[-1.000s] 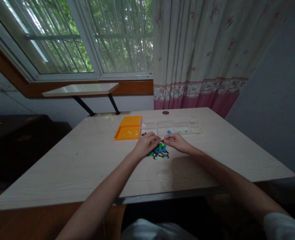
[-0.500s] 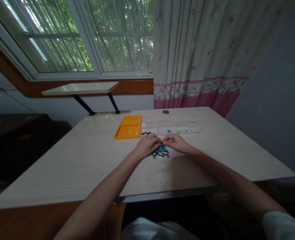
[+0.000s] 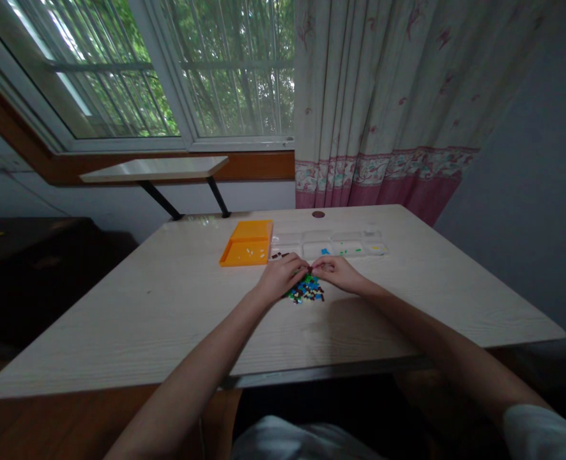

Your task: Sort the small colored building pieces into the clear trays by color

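Observation:
A heap of tiny building bricks [image 3: 306,291] in brown, blue, green and cream lies on the table in front of me. My left hand [image 3: 282,276] is over its left edge, fingers curled and closed. From the right, my right hand [image 3: 339,272] comes in with thumb and finger pinched. The fingertips of both hands meet at a small dark brown brick [image 3: 310,269], just above the far side of the heap. Its exact shape is too small to make out.
An open orange box [image 3: 245,257] holding several white pieces stands behind my left hand. Beside it lies a clear compartment tray [image 3: 317,237] with brown, blue, green and yellow pieces sorted apart. A raised shelf [image 3: 153,168] is at the back left, near the window.
Both hands have shifted very slightly away from me, fingertips still together at the brown brick. A little more of the heap's green and blue pieces shows. Box and tray are unmoved.

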`<state>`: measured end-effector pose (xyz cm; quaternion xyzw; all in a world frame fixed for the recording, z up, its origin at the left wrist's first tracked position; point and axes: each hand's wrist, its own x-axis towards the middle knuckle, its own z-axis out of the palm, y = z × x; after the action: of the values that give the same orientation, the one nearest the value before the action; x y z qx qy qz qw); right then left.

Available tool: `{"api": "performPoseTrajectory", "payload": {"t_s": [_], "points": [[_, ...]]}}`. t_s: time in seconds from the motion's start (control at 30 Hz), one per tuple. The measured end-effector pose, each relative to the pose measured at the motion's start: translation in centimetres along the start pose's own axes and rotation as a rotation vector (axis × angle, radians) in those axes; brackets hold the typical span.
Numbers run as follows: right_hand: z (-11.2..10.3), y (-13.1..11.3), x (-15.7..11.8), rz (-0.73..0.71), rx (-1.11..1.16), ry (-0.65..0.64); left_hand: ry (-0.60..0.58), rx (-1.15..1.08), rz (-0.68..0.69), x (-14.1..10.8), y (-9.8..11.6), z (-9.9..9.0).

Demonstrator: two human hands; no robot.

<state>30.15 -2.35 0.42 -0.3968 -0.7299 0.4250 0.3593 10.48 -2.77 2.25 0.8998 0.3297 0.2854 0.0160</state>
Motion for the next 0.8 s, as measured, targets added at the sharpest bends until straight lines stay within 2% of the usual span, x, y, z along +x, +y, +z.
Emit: {"api": "performPoseTrajectory", "payload": {"t_s": [0.27, 0.5, 0.63, 0.73, 0.8], "points": [[0.0, -0.1, 0.0, -0.01, -0.053, -0.017, -0.048, 0.065, 0.002, 0.0, 0.2, -0.1], [0.0, -0.3, 0.2, -0.004, 0.026, 0.036, 0.09, -0.225, -0.099, 0.2, 0.2, 0.3], [-0.1, -0.6, 0.2, -0.018, 0.017, 0.041, 0.109, -0.309, -0.138, 0.3, 0.1, 0.6], [-0.6, -0.7, -0.2, -0.022, -0.035, -0.022, 0.161, -0.318, -0.177, 0.3, 0.1, 0.3], [-1.1, -0.8, -0.7, -0.009, -0.133, -0.128, 0.237, -0.326, -0.22, 0.4, 0.0, 0.0]]}}
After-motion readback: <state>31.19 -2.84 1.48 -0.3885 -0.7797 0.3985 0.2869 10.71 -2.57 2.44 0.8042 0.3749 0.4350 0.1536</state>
